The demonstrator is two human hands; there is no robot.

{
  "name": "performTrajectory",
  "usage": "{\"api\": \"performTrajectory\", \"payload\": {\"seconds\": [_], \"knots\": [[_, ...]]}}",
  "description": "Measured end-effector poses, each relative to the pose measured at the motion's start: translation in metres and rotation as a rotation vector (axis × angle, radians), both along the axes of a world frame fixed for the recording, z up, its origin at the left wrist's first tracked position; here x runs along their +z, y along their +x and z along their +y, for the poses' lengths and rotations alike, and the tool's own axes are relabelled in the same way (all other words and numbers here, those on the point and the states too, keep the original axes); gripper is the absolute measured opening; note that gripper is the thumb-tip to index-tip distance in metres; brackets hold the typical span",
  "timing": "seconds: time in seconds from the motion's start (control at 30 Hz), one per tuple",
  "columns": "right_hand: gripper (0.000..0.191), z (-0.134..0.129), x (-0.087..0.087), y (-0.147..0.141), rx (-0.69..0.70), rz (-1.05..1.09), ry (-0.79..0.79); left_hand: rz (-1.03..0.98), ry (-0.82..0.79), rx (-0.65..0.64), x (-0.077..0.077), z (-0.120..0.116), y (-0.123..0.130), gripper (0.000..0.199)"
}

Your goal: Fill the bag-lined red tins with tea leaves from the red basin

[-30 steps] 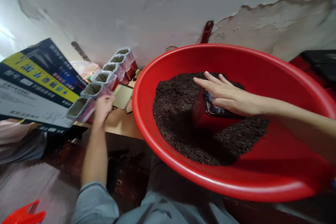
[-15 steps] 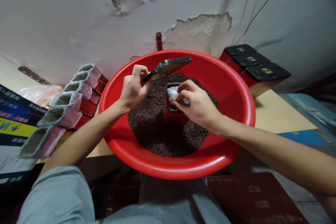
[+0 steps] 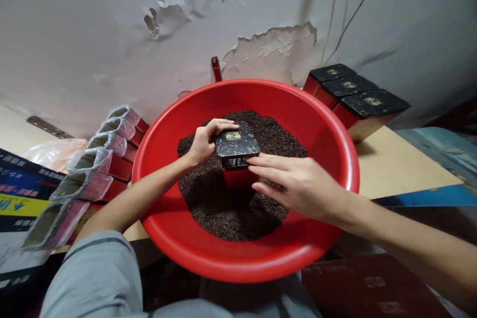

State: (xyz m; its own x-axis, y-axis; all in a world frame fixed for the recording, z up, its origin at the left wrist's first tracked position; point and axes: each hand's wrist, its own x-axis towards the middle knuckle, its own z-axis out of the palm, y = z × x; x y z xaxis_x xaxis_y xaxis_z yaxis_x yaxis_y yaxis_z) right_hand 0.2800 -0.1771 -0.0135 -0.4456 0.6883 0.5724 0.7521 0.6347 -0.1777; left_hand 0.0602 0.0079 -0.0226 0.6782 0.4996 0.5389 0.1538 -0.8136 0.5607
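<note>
A red tin (image 3: 238, 179) stands upright in dark loose tea leaves (image 3: 219, 221) inside a large red basin (image 3: 246, 264). Its black lid (image 3: 237, 140), scuffed and marked with a gold label, rests over the opening, with a gap showing at the near side. My left hand (image 3: 205, 141) grips the lid's left and far edge. At the lid's near right corner, my right hand (image 3: 298, 186) touches with its fingertips, its fingers stretched out and slightly apart. The bag inside the tin is hidden under the lid.
On the left stands a row of several open red tins (image 3: 121, 159) with plastic liners. Three lidded tins (image 3: 357, 97) stand at the right on a tan board (image 3: 406, 159). A printed box (image 3: 22, 198) lies far left, and a peeling wall (image 3: 112, 35) rises behind.
My left hand has lowered the lid from above the basin onto the tin. My right hand has let go of the plastic bag in the tin and straightened its fingers beside the lid.
</note>
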Motion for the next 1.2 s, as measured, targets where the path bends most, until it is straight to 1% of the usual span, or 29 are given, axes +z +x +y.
{"api": "performTrajectory", "payload": {"seconds": [0.07, 0.1, 0.13, 0.17, 0.2, 0.23, 0.27, 0.3, 0.33, 0.37, 0.43, 0.5, 0.57, 0.6, 0.63, 0.67, 0.73, 0.8, 0.87, 0.93, 0.97, 1.03, 1.1, 1.13, 1.17, 1.2], "knots": [[0.027, 0.004, 0.016, 0.008, -0.045, 0.049, -0.001, -0.016, 0.01, -0.028, 0.0, -0.001, 0.0, 0.002], [0.034, 0.011, 0.024, 0.011, -0.068, 0.053, -0.02, -0.009, 0.011, -0.04, 0.0, -0.002, 0.001, 0.0], [0.049, 0.022, 0.03, 0.012, -0.077, 0.041, -0.052, 0.008, 0.008, -0.044, -0.001, -0.003, 0.001, 0.002], [0.07, 0.036, 0.034, 0.012, -0.067, 0.018, -0.09, 0.034, 0.002, -0.045, -0.001, -0.003, 0.0, 0.003], [0.092, 0.052, 0.036, 0.012, -0.033, -0.012, -0.133, 0.07, -0.009, -0.048, 0.0, -0.003, 0.0, 0.005], [0.109, 0.068, 0.034, 0.011, 0.011, -0.046, -0.186, 0.116, -0.021, -0.054, 0.001, -0.003, -0.002, 0.007], [0.121, 0.083, 0.031, 0.009, 0.055, -0.08, -0.252, 0.17, -0.032, -0.066, 0.004, -0.002, -0.004, 0.009], [0.127, 0.096, 0.027, 0.007, 0.088, -0.109, -0.327, 0.226, -0.038, -0.079, 0.007, -0.002, -0.007, 0.011], [0.129, 0.105, 0.022, 0.005, 0.105, -0.134, -0.4, 0.281, -0.037, -0.085, 0.012, -0.002, -0.01, 0.012], [0.13, 0.111, 0.018, 0.003, 0.104, -0.156, -0.463, 0.331, -0.032, -0.077, 0.018, -0.002, -0.015, 0.014], [0.128, 0.111, 0.012, -0.001, 0.063, -0.199, -0.531, 0.417, -0.037, -0.027, 0.028, -0.005, -0.023, 0.026], [0.124, 0.103, 0.009, -0.005, 0.016, -0.242, -0.509, 0.512, -0.065, 0.041, 0.033, -0.012, -0.029, 0.044], [0.12, 0.092, 0.007, -0.008, -0.003, -0.274, -0.451, 0.611, -0.073, 0.071, 0.029, -0.02, -0.031, 0.073], [0.118, 0.089, 0.007, -0.01, -0.002, -0.284, -0.428, 0.65, -0.053, 0.072, 0.026, -0.023, -0.031, 0.087], [0.118, 0.087, 0.007, -0.011, 0.002, -0.294, -0.417, 0.677, -0.023, 0.069, 0.022, -0.026, -0.03, 0.095], [0.118, 0.086, 0.009, -0.011, 0.011, -0.305, -0.423, 0.696, 0.006, 0.062, 0.018, -0.028, -0.03, 0.099], [0.116, 0.091, 0.017, -0.008, 0.045, -0.324, -0.496, 0.714, 0.04, 0.057, 0.012, -0.03, -0.03, 0.1], [0.107, 0.099, 0.029, -0.002, 0.089, -0.305, -0.571, 0.718, 0.035, 0.061, 0.011, -0.029, -0.03, 0.101], [0.096, 0.108, 0.041, 0.002, 0.081, -0.2, -0.529, 0.696, 0.014, 0.072, 0.013, -0.028, -0.031, 0.101], [0.094, 0.114, 0.043, 0.001, 0.035, -0.091, -0.422, 0.651, -0.008, 0.068, 0.016, -0.027, -0.032, 0.101], [0.096, 0.114, 0.04, -0.001, 0.022, -0.067, -0.401, 0.624, -0.026, 0.061, 0.016, -0.027, -0.032, 0.1], [0.095, 0.111, 0.025, -0.008, 0.06, -0.089, -0.476, 0.569, -0.077, 0.035, 0.011, -0.027, -0.033, 0.1], [0.087, 0.106, 0.007, -0.014, 0.107, -0.073, -0.568, 0.478, -0.121, 0.008, 0.0, -0.025, -0.032, 0.114], [0.083, 0.104, 0.0, -0.015, 0.113, -0.023, -0.584, 0.418, -0.142, 0.0, -0.008, -0.023, -0.03, 0.12], [0.083, 0.103, -0.006, -0.015, 0.104, 0.05, -0.579, 0.359, -0.166, -0.002, -0.014, -0.021, -0.028, 0.124], [0.088, 0.102, -0.009, -0.014, 0.086, 0.143, -0.562, 0.307, -0.198, 0.006, -0.02, -0.02, -0.025, 0.123]]}}
